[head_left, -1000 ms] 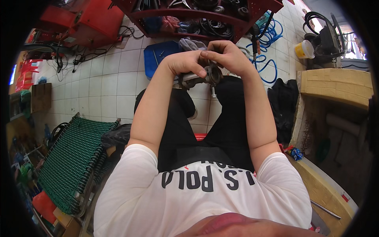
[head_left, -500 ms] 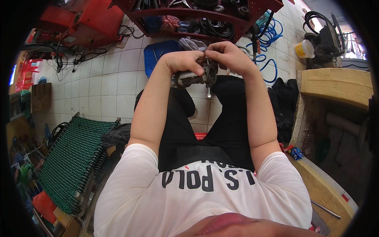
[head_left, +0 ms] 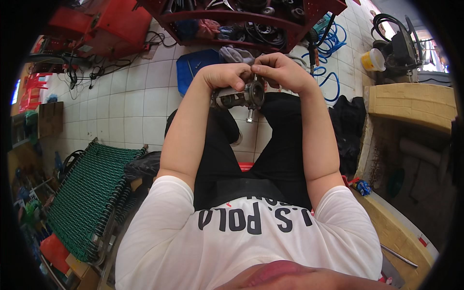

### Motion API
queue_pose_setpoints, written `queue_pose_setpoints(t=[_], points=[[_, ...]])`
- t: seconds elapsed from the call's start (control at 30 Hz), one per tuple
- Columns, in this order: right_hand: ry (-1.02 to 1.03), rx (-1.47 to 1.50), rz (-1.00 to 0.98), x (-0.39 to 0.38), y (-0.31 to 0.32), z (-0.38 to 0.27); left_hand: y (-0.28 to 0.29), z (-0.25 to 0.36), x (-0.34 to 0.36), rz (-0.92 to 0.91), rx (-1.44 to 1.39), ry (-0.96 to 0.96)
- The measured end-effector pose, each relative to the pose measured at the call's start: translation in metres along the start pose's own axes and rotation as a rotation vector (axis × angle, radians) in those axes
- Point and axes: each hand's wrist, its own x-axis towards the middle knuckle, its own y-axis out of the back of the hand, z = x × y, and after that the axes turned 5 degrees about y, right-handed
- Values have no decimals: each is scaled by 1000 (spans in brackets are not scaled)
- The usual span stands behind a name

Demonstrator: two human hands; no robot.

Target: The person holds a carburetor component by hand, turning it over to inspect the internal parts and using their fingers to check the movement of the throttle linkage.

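Note:
Between my knees, a dark metal housing (head_left: pixel 227 100) with a round open flange at its right end is held up in my hands. My left hand (head_left: pixel 225 77) grips it from above, thumb bent down onto the top. My right hand (head_left: pixel 282 72) is curled at the upper right of the housing, thumb and fingertips closed at the top of a slim metal shaft on it; what exactly they pinch is too small to make out. A silver bolt (head_left: pixel 250 116) hangs down from the housing's underside.
A red tool cart (head_left: pixel 224 15) with parts stands ahead, a blue tray (head_left: pixel 187 65) and grey rags near it. Blue hose (head_left: pixel 326 82) and cables lie on the tiled floor. A green woven folding seat (head_left: pixel 84 198) is at left, yellowish padded blocks (head_left: pixel 408 99) at right.
The housing and bolt have shifted slightly left and tilted, the bolt's head now lower. My right hand has moved a little down with them, fingertips still at the top of the housing.

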Motion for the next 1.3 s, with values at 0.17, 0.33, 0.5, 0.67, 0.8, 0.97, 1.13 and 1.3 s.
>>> queue_pose_setpoints(t=[0.17,0.33,0.5,0.67,0.8,0.97,1.13,1.3], points=[[60,179,-123,-11,4,-11,-26,23,-5,-143,-334,-93],[26,223,-82,-5,8,-4,-26,29,5,-236,-349,-98],[37,220,-121,-7,4,1,-47,35,3,-277,-441,-125],[23,245,-74,-6,7,-6,-34,33,2,-206,-457,-169],[52,119,-88,-6,2,-8,-38,30,-1,-266,-529,-163],[132,253,-69,-12,0,-16,-47,44,-7,-267,-625,-161],[91,246,-132,-8,7,-12,-53,47,-7,-224,-617,-157],[112,184,-154,-12,5,-15,-62,58,-16,-190,-602,-171]])
